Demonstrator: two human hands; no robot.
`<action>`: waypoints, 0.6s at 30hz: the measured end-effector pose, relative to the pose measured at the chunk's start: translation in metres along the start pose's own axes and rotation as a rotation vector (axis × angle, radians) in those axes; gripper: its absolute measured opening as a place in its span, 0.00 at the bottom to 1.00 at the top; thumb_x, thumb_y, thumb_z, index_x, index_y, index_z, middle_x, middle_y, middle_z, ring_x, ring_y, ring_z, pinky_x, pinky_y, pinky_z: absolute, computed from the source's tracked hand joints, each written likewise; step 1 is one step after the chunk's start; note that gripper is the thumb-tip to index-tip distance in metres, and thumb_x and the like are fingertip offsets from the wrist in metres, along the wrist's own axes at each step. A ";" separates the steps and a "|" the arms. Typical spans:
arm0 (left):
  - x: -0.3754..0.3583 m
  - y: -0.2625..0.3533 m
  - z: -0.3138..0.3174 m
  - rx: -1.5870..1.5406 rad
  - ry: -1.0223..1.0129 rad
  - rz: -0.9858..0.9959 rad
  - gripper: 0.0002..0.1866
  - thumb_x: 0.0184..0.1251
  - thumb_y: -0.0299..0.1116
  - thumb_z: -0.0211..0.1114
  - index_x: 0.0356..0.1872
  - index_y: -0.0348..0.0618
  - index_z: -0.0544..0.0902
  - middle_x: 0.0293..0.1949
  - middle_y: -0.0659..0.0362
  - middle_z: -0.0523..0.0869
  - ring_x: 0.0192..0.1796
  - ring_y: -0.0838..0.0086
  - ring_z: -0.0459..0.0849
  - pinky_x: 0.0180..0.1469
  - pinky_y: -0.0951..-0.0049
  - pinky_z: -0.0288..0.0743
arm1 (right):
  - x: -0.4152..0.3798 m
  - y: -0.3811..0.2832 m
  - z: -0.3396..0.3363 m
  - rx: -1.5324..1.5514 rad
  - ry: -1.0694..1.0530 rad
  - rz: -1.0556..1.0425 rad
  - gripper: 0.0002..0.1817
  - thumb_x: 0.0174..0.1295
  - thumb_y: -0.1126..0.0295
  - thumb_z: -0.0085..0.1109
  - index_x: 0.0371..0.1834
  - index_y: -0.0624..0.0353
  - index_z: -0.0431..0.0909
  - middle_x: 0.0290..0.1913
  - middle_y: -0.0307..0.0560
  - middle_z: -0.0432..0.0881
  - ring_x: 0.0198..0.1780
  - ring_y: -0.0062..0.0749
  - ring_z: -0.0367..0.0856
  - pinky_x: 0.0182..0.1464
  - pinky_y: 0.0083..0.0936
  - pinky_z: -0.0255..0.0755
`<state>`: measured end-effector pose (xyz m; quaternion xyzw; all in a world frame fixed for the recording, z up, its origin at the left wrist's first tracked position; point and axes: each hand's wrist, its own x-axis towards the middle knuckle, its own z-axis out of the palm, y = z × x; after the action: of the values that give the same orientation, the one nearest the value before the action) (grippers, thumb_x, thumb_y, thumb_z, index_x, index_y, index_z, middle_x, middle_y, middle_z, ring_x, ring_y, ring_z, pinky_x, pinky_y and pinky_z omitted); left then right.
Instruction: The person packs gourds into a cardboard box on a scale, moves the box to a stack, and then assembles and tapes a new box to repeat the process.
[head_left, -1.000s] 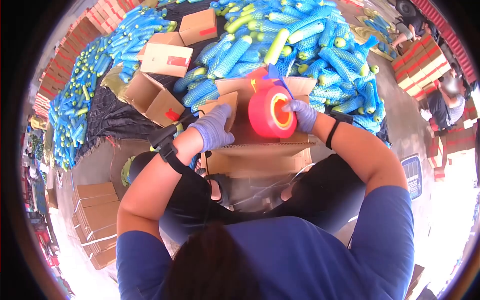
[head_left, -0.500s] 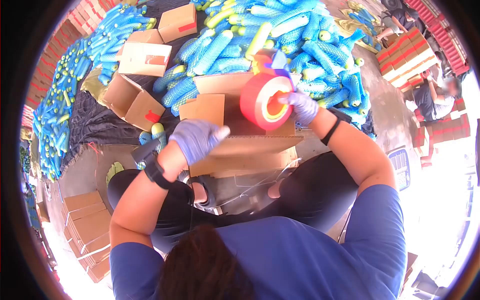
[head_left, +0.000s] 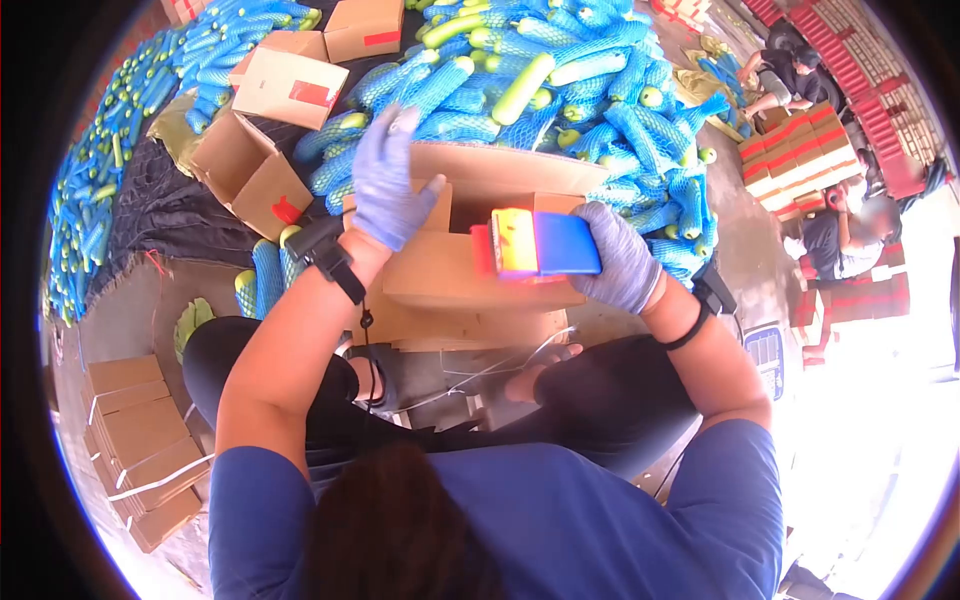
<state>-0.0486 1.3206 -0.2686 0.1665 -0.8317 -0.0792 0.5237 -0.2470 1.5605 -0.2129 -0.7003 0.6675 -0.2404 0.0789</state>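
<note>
My right hand (head_left: 622, 258), in a grey-purple glove, is wrapped round the blue part of a tape dispenser (head_left: 545, 243) with an orange-yellow front and a red edge at its left. The dispenser is over the near side of an open cardboard box (head_left: 440, 268) in front of me. My left hand (head_left: 392, 185), gloved alike, is raised over the box's left side with its fingers stretched out and thumb apart, holding nothing. The box's far flap (head_left: 510, 166) stands up.
Netted green vegetables (head_left: 590, 70) are heaped beyond the box. Open cartons (head_left: 245, 175) lie at the left on dark cloth. Flattened cardboard (head_left: 145, 430) is stacked at the lower left. Two people (head_left: 790, 78) (head_left: 845, 235) sit near taped boxes (head_left: 800, 150) at the right.
My left hand has moved up and opened out. My right hand has turned the dispenser, so its blue and orange body shows instead of the round red tape roll, and brought it lower.
</note>
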 end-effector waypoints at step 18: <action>-0.058 0.019 -0.018 -0.089 -0.759 -0.054 0.14 0.55 0.25 0.64 0.45 0.40 0.85 0.50 0.48 0.85 0.55 0.51 0.81 0.61 0.59 0.75 | 0.012 -0.005 -0.014 0.167 0.129 -0.181 0.46 0.52 0.68 0.74 0.75 0.60 0.61 0.59 0.60 0.75 0.59 0.50 0.77 0.63 0.36 0.71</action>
<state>-0.0136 1.3595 -0.3038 0.1242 -0.9575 -0.1852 0.1830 -0.2482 1.5520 -0.1958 -0.7316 0.5830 -0.3460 0.0719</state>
